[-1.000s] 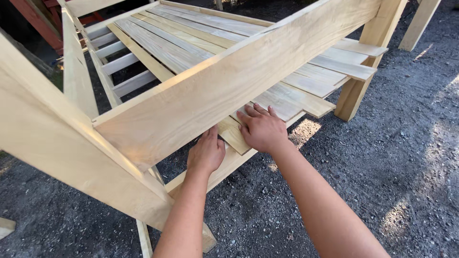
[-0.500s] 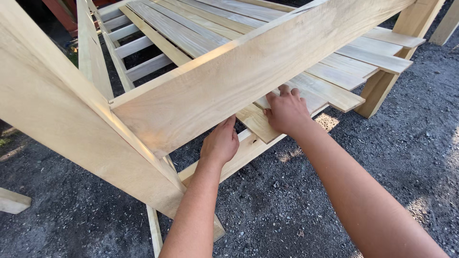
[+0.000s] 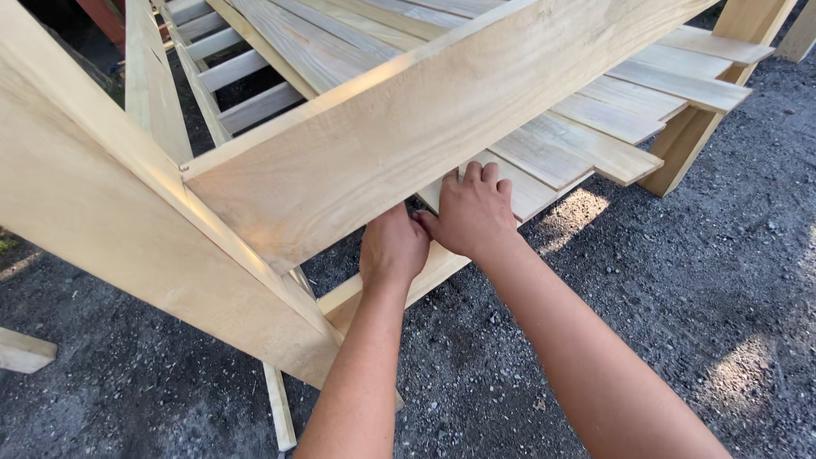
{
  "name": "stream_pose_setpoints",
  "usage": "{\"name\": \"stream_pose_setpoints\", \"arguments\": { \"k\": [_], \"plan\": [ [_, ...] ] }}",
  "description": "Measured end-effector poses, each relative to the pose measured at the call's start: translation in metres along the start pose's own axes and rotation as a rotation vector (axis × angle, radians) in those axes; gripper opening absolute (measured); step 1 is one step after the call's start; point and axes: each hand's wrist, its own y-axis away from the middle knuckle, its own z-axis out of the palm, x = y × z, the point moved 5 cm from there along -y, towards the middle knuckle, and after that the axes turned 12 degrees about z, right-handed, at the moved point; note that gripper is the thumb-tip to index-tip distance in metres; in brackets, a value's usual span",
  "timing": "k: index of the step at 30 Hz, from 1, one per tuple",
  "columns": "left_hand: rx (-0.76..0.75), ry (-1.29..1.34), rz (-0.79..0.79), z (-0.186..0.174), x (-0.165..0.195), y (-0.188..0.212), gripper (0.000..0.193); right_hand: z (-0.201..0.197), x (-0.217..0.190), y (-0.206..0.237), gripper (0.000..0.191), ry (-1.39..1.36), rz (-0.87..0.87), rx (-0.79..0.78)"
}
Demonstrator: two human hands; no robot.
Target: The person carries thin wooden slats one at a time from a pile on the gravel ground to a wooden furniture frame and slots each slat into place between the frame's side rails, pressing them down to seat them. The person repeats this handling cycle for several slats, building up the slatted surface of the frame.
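Both hands, left [image 3: 393, 248] beside right [image 3: 473, 210], rest on slats [image 3: 544, 157] behind the slanting board [image 3: 408, 136].

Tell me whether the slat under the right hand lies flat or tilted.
Flat: the slat lies level with its neighbours, the right hand pressed on its near end.

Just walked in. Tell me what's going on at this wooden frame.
A person is working bare-handed on a pale wooden frame that stands on dark gravel. Both hands reach under a wide slanted board. The left hand and the right hand rest side by side on the near end of a loose slat, one of a row of slats lying across the frame. The fingertips are hidden behind the board, so the grip cannot be made out.
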Motion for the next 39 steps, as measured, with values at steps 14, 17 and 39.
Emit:
{"name": "stream_pose_setpoints", "arguments": {
  "k": [14,17,39],
  "plan": [
    [0.19,-0.105,-0.074,0.0,-0.017,-0.001,0.042,-0.002,0.006,-0.004,0.049,-0.146,-0.171,-0.003],
    [0.19,-0.064,-0.135,-0.003,-0.017,-0.002,0.049,0.0,0.008,-0.005,0.048,-0.163,-0.2,0.008],
    [0.151,-0.262,-0.092,-0.002,-0.007,-0.009,0.052,-0.012,0.02,0.006,0.049,-0.176,-0.314,0.033]
  ]
}}
